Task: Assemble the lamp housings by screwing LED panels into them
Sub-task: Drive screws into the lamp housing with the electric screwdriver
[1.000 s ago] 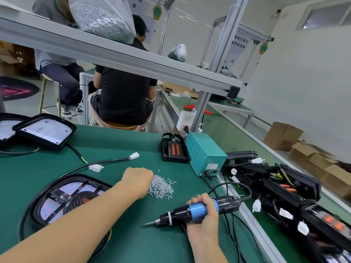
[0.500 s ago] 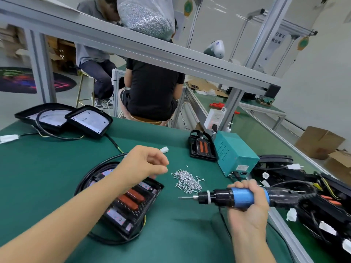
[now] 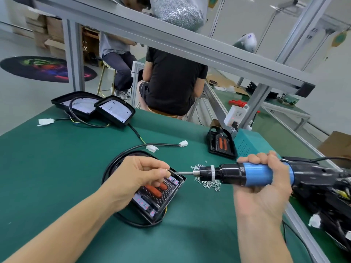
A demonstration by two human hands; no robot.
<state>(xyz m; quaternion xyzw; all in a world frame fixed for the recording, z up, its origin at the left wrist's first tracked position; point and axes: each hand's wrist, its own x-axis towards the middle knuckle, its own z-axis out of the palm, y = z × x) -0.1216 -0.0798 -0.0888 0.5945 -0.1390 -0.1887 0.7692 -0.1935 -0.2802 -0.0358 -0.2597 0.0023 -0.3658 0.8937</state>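
Observation:
A black lamp housing (image 3: 161,196) with an LED panel and two orange strips lies on the green table in front of me, ringed by its black cable. My left hand (image 3: 138,177) hovers over it, pinching a small screw between thumb and forefinger. My right hand (image 3: 264,185) grips a blue-and-black electric screwdriver (image 3: 247,174) held level, its bit pointing left and almost touching the screw at my left fingertips. A loose pile of small silver screws (image 3: 207,182) lies on the table beneath the screwdriver's nose.
Two black housings (image 3: 114,111) with white panels sit at the table's far left. Another housing (image 3: 221,144) leans against a teal power box (image 3: 247,143). Several more housings (image 3: 326,194) are stacked at the right. White connectors (image 3: 152,148) lie mid-table. Two people sit beyond the table.
My left hand left the screw pile and came over the housing, now pinching a screw. My right hand raised the screwdriver and brought its bit up to the left fingertips. The view shifted left.

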